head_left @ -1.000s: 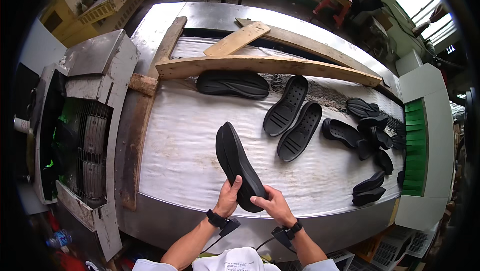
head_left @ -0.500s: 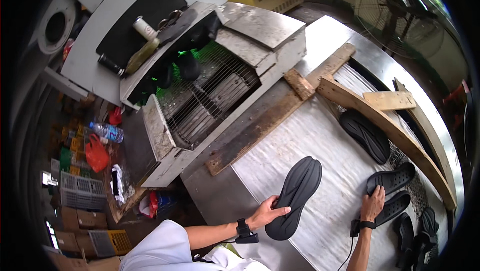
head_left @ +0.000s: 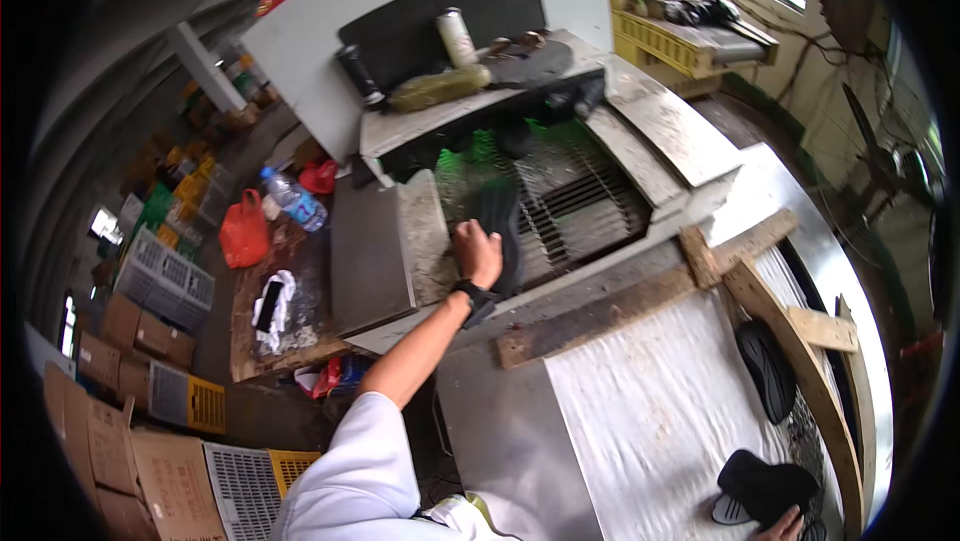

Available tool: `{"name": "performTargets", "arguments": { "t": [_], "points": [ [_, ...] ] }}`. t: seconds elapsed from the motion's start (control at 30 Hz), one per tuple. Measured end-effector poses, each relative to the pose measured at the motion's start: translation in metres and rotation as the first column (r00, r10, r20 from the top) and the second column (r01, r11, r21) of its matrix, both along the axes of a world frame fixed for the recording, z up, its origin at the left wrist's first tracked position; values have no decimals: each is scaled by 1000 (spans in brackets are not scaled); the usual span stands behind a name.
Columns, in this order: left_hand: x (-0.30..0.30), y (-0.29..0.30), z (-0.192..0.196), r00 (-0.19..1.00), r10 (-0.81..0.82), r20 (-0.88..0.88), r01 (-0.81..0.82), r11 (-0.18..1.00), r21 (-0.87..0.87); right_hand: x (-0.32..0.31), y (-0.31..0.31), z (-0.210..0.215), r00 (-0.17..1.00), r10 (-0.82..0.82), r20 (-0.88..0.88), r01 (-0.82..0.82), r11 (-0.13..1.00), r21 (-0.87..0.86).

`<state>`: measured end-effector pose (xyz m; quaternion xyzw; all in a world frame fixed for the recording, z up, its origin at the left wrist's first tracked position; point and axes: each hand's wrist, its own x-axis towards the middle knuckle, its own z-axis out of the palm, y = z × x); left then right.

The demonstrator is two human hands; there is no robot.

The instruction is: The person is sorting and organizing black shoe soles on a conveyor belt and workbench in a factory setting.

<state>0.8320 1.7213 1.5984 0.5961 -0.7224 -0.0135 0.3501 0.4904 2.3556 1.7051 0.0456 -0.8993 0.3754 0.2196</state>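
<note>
My left hand (head_left: 478, 253) is closed around the edge of a black shoe sole (head_left: 507, 231), holding it at the opening of the machine, over the metal wire rack (head_left: 580, 211). Green light glows at the back of that opening, near other dark shapes. At the lower edge, my right hand (head_left: 785, 526) shows only in part, its fingers closed on another black sole (head_left: 765, 483), which overlaps a ridged black piece (head_left: 730, 511). A further black sole (head_left: 766, 371) lies on the white cloth beside a wooden board.
Wooden strips (head_left: 600, 311) border the white cloth (head_left: 640, 421) on the metal table. A can (head_left: 456, 38) and a yellowish bundle (head_left: 440, 88) lie on top of the machine. Left are a bottle (head_left: 295, 199), a red bag (head_left: 245, 231) and crates (head_left: 160, 276). A fan (head_left: 880, 161) stands right.
My left hand has carried its sole up and forward from above the cloth to the machine's rack. My right hand now has hold of another black sole. The view has shifted left.
</note>
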Motion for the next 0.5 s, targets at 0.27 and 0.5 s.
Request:
{"name": "performTargets", "arguments": {
  "t": [0.27, 0.5],
  "points": [
    [-48, 284, 51, 264, -650, -713, 923, -45, 383, 72, -25, 9, 947, 310, 85, -319, 937, 143],
    [23, 385, 46, 431, -51, -901, 864, -266, 429, 120, -108, -24, 723, 572, 387, -221, 723, -654]
  ]
}}
